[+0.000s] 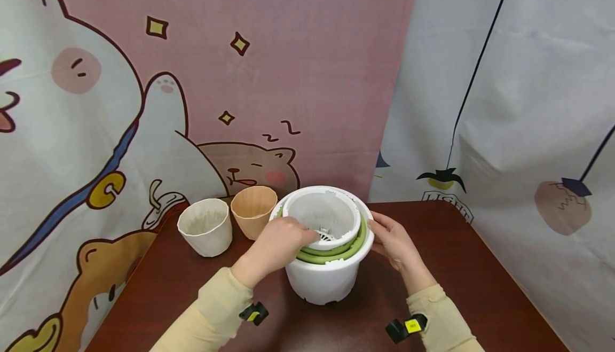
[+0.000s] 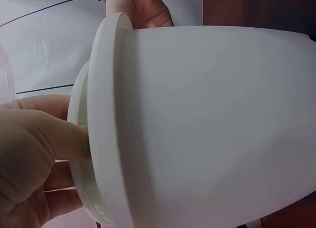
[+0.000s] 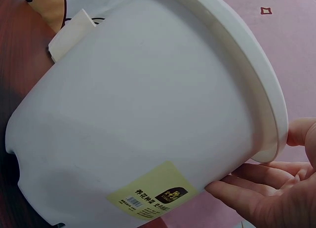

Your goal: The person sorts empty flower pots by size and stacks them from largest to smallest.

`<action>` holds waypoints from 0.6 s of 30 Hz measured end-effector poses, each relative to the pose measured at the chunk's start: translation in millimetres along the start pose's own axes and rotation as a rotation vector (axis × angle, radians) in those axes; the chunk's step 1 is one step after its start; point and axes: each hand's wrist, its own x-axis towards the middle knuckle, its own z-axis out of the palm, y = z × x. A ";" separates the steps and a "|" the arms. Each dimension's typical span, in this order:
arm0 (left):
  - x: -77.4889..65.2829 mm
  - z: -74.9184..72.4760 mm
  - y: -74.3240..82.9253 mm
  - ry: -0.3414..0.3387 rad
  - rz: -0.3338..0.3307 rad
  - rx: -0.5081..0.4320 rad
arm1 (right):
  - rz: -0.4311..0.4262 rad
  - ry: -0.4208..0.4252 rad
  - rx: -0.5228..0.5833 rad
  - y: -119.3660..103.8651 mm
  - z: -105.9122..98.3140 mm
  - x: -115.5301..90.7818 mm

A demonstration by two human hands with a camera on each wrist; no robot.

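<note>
A stack of nested flower pots stands in the middle of the table. The large outer white pot (image 1: 323, 282) holds green pots, whose rims (image 1: 331, 259) show as rings, and a smaller white pot (image 1: 314, 210) sits innermost, with a slotted bottom. My left hand (image 1: 281, 240) pinches that inner pot's near-left rim, fingers inside and thumb outside. At the stack's right, my right hand (image 1: 395, 241) holds the outer pot's rim, thumb on the rim and fingers beneath it, as the right wrist view shows. A yellow-green label (image 3: 153, 192) is on the outer pot's wall.
Left of the stack stand a cream faceted pot (image 1: 207, 237) and, farther back, a peach faceted pot (image 1: 252, 210). The dark red-brown table (image 1: 461, 266) ends at a pink printed cloth (image 1: 326, 101) behind and a pale cloth (image 1: 504, 127) on the right.
</note>
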 end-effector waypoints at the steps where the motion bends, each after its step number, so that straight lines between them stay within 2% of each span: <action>1: 0.0 0.0 0.0 -0.003 0.000 0.000 | 0.000 0.000 0.000 -0.1 -0.1 0.0; 7: 0.0 0.3 -0.6 -0.001 -0.003 -0.015 | 0.005 0.001 0.000 -0.3 -0.1 -0.6; 18: -6.6 -5.2 -6.6 0.047 -0.012 -0.184 | 0.005 0.004 0.008 -0.8 -0.2 -0.3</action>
